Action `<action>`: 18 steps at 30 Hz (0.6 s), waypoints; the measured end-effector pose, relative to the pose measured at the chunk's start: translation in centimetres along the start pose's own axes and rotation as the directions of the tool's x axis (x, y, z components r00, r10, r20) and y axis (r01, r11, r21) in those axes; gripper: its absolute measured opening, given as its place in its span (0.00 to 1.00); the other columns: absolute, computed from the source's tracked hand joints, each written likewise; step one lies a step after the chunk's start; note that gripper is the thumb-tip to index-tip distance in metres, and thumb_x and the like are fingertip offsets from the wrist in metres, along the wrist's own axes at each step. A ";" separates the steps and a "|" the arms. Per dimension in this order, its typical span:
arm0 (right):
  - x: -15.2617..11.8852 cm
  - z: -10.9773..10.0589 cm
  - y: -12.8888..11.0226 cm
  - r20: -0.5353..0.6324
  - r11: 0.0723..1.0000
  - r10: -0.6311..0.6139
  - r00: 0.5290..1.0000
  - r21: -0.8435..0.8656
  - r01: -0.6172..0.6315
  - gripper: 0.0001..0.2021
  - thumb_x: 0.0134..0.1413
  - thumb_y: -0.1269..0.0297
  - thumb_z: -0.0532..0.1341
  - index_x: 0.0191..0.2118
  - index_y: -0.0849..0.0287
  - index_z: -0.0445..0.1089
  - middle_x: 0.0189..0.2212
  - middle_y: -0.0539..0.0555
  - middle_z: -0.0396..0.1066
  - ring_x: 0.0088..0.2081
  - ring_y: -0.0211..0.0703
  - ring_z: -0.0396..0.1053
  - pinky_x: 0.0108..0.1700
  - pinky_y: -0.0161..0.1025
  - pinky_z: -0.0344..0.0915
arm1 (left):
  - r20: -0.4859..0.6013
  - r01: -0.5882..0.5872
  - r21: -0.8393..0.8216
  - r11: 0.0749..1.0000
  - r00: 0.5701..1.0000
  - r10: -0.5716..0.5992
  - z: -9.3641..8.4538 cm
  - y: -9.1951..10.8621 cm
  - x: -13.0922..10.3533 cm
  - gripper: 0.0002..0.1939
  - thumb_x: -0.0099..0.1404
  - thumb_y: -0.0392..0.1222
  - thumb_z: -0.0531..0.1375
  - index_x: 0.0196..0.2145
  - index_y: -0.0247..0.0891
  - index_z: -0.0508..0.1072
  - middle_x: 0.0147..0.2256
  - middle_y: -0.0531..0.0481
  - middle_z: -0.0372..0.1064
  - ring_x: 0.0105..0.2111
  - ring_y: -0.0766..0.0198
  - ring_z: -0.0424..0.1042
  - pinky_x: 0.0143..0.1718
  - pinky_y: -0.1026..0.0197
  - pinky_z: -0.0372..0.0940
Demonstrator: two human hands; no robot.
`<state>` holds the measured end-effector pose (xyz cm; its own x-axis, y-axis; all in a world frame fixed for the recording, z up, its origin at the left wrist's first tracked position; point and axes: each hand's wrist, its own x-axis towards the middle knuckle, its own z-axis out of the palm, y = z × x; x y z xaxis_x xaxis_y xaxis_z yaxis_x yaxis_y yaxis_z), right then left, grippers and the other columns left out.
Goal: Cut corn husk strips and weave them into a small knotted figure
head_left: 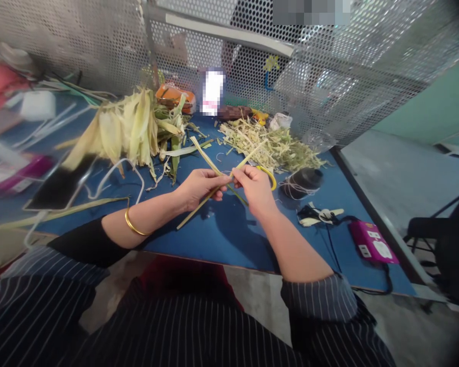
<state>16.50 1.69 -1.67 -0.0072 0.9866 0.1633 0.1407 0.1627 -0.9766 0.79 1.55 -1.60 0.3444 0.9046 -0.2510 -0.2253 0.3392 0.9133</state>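
Two thin pale-green husk strips cross each other above the blue table. Where they cross, my left hand pinches them between thumb and fingers. Close beside it, touching or almost touching, my right hand pinches the same crossing from the right. The strip ends stick out up and down on both sides. Yellow-handled scissors lie just behind my right hand, partly hidden by it. A dark spool of thread stands to their right.
Large husks are heaped at the back left, shredded husk bits at the back right. A phone and white cable lie left. A magenta power strip sits at the right edge. A perforated metal screen stands behind the table.
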 end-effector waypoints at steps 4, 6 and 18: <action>-0.2 0.3 0.8 -0.012 0.995 -0.076 0.997 -0.058 0.075 0.12 0.52 0.60 0.60 0.22 0.59 0.64 0.18 0.46 0.61 0.22 0.33 0.58 0.28 0.34 0.57 | -0.012 0.038 0.024 0.999 0.999 -0.038 0.3 -0.3 0.1 0.08 0.50 0.37 0.69 0.26 0.31 0.75 0.20 0.50 0.68 0.17 0.72 0.65 0.24 0.62 0.63; -0.2 0.5 1.2 -0.053 0.992 -0.092 0.994 -0.087 0.088 0.13 0.51 0.59 0.60 0.21 0.59 0.63 0.17 0.46 0.61 0.22 0.33 0.58 0.27 0.34 0.57 | -0.002 0.040 0.039 0.998 0.999 -0.040 0.4 -0.3 0.1 0.07 0.50 0.36 0.69 0.26 0.31 0.75 0.20 0.49 0.68 0.18 0.71 0.65 0.24 0.61 0.63; -0.1 -1.8 -1.4 0.281 0.946 0.176 0.943 -0.315 -0.082 0.12 0.52 0.54 0.60 0.28 0.58 0.66 0.24 0.49 0.70 0.23 0.36 0.67 0.30 0.36 0.63 | -0.073 -0.034 -0.085 0.996 0.997 0.028 -0.4 0.5 0.2 0.11 0.59 0.43 0.63 0.30 0.30 0.75 0.23 0.47 0.71 0.20 0.68 0.70 0.26 0.63 0.66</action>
<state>18.12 1.35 -0.06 -0.2605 0.9638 -0.0570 0.4453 0.0675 -0.8929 0.38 2.04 -1.37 0.2708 0.9302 -0.2480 -0.3137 0.3288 0.8908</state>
